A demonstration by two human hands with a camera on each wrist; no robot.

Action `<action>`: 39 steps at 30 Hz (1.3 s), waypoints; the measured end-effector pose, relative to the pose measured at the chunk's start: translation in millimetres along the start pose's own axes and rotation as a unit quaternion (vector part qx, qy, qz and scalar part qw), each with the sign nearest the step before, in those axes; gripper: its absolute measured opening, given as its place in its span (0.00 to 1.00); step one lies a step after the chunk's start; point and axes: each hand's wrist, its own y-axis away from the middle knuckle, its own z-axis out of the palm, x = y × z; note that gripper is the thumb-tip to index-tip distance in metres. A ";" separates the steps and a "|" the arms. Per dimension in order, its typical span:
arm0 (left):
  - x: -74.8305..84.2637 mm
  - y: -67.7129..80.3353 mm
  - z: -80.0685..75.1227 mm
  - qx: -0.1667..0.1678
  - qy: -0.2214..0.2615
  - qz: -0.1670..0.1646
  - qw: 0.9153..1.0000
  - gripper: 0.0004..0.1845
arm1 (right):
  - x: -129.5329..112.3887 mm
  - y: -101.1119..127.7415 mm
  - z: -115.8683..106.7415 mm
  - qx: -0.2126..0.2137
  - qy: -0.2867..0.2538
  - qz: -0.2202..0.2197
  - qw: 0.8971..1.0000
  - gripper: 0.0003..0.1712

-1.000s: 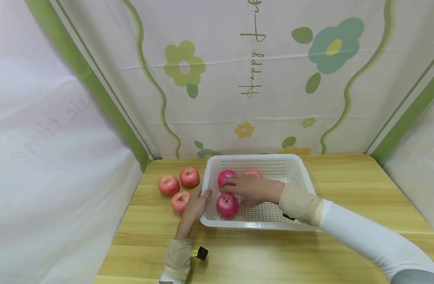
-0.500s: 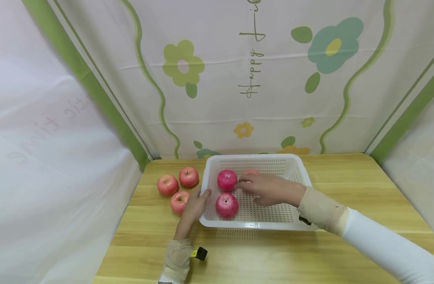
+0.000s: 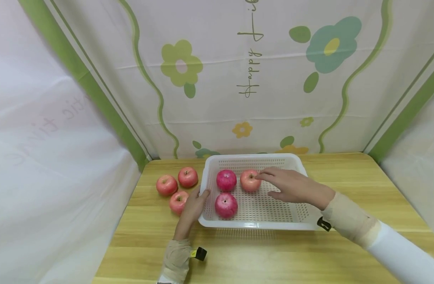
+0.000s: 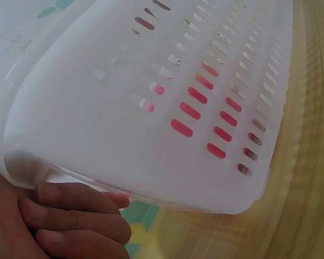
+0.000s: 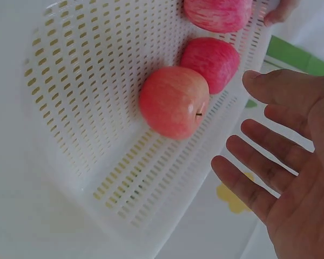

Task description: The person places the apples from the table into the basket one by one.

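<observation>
A white plastic basket (image 3: pixel 256 225) with slotted walls holds three apples in its left half. Two are deep pinkish red, a rear one (image 3: pixel 226 180) and a front one (image 3: pixel 226 205). A paler, orange-pink apple (image 3: pixel 250 180) sits to the right of the rear one, its stem showing in the right wrist view. My left hand (image 3: pixel 194 206) grips the basket's left rim, thumb over the top and fingers curled below it on the outside. Over the basket's right half, my right hand (image 3: pixel 296 186) is spread with nothing in it, fingertips overlapping the pale apple's edge in the head view.
Three more apples lie on the wooden table left of the basket: one at the back (image 3: pixel 188 177), one far left (image 3: pixel 166 185), and one (image 3: pixel 178 202) right beside my left hand. A white flowered curtain (image 3: pixel 217 98) hangs behind the table, with more cloth at both sides.
My right hand has drawn back to the right from the two darker apples, its fingers spreading. The pale apple, earlier mostly covered by the hand, now shows. My left hand stays on the rim.
</observation>
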 end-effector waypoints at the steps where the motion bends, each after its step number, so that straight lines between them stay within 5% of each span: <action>1: -0.1 0.1 -0.2 0.000 0.001 -0.001 1.000 0.28 | 1.4 2.7 -0.8 0.008 -0.003 0.004 1.000 0.34; 15: -1.3 -0.2 -0.8 -0.005 0.011 0.001 1.000 0.27 | 18.9 33.1 -4.7 0.080 -0.058 0.080 0.992 0.33; 27: -4.8 -0.5 -0.9 -0.008 0.017 0.008 1.000 0.26 | 28.5 54.7 -5.6 0.124 -0.140 0.170 0.967 0.33; 39: -2.5 -2.2 -0.3 -0.008 0.018 -0.001 1.000 0.27 | 33.1 69.6 12.3 0.163 -0.163 0.225 0.947 0.35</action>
